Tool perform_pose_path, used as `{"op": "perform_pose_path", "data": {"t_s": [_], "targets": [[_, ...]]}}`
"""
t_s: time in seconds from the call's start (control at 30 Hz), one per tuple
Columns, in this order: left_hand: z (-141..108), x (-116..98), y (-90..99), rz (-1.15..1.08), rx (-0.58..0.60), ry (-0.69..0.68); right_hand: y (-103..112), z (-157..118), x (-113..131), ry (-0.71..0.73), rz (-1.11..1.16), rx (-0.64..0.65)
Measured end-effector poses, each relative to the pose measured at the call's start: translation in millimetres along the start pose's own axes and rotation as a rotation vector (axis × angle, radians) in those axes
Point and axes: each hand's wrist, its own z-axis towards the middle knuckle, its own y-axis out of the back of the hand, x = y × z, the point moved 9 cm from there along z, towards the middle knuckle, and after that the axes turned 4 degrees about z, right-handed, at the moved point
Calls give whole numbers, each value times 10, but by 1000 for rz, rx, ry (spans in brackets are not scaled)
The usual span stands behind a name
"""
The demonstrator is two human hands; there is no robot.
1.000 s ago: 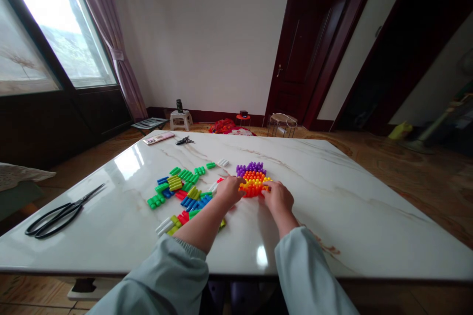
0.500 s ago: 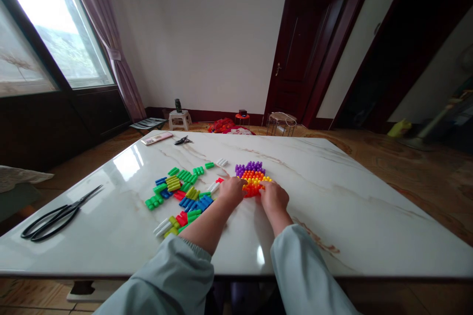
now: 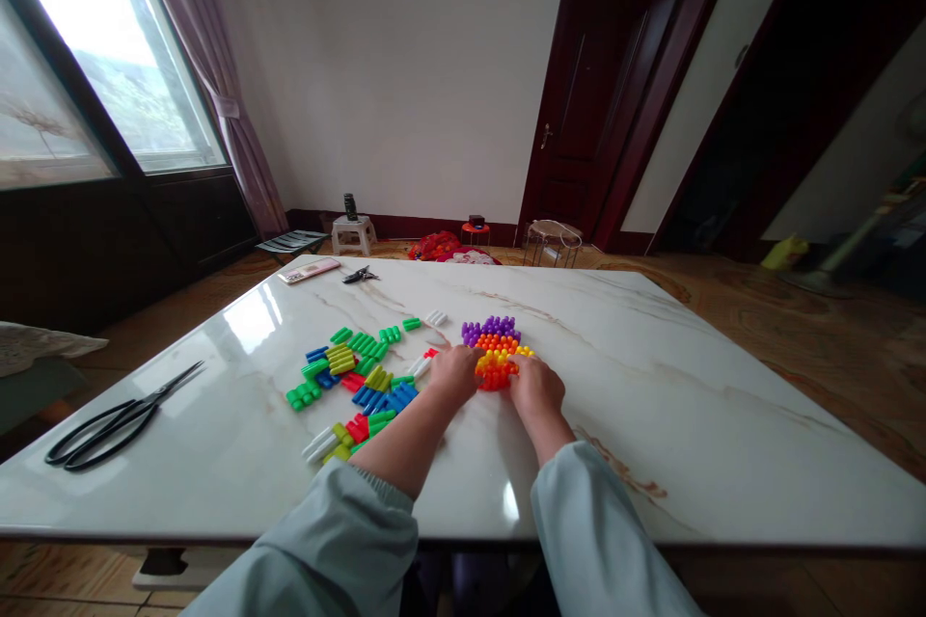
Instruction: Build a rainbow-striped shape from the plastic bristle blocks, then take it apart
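Observation:
A cluster of joined plastic building blocks (image 3: 498, 372) lies on the table in front of me, purple at the far end, then orange and yellow, with orange nearest me. My left hand (image 3: 454, 376) grips its left edge, fingers bent onto the orange rows. From the other side, my right hand (image 3: 538, 388) pinches the right edge near the yellow and orange pieces. Parts of the near rows are covered by my fingers. Left of my left hand, loose building blocks (image 3: 366, 347) in green, blue, olive yellow, red and white are scattered.
On the marbled white table (image 3: 687, 424) lie long black-handled scissors (image 3: 120, 429) at the left. A phone (image 3: 310, 271) and a small dark tool (image 3: 360, 276) rest near the far edge. Beyond stand a white stool (image 3: 353, 233) and a round stool (image 3: 554, 233).
Both hands stay on the joined blocks, with only slight finger movement at the near orange rows. The loose blocks lie as before.

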Motion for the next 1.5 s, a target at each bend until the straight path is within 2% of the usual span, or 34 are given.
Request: {"op": "perform_pose_path", "data": {"t_s": [0.2, 0.5, 0.87, 1.13, 1.5], "targets": [[-22, 97, 75, -22, -17, 50, 73, -27, 20, -7, -3, -33], [-29, 175, -18, -80, 19, 54, 11, -22, 35, 12, -9, 0], [-27, 127, -81, -86, 43, 73, -50, -17, 61, 29, 3, 66], [-31, 139, -107, -79, 63, 80, -63, -32, 92, 57, 23, 61], [-46, 321, -96, -61, 62, 109, -105, -66, 256, 130, 54, 33]]}}
